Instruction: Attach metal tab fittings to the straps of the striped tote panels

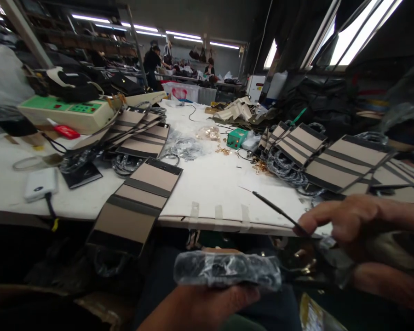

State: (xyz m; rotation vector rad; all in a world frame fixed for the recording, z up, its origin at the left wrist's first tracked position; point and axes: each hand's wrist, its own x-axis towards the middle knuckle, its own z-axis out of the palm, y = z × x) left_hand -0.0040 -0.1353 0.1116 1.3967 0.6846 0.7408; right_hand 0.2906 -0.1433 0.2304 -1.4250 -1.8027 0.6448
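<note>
My left hand (214,303) is closed from below around a dark piece wrapped in clear plastic (227,269), held in front of the table edge over my lap. At the right, my right hand (359,220) pinches a slim black tool with a thin needle-like tip (274,207), which points left and away over the table. A bit of clear plastic shows under those fingers. Between the hands, dark material with gold-coloured metal parts (307,266) hangs in shadow; its shape is unclear. A beige-and-dark striped panel (141,197) lies over the table's front edge, left of my hands.
Stacks of similar panels with plastic-wrapped loops lie left (145,133) and right (345,161). On the white table (210,184) are a green box (237,138), small gold-coloured fittings (260,166), a white device (41,184) and a cream-and-green machine (69,112). People work far behind.
</note>
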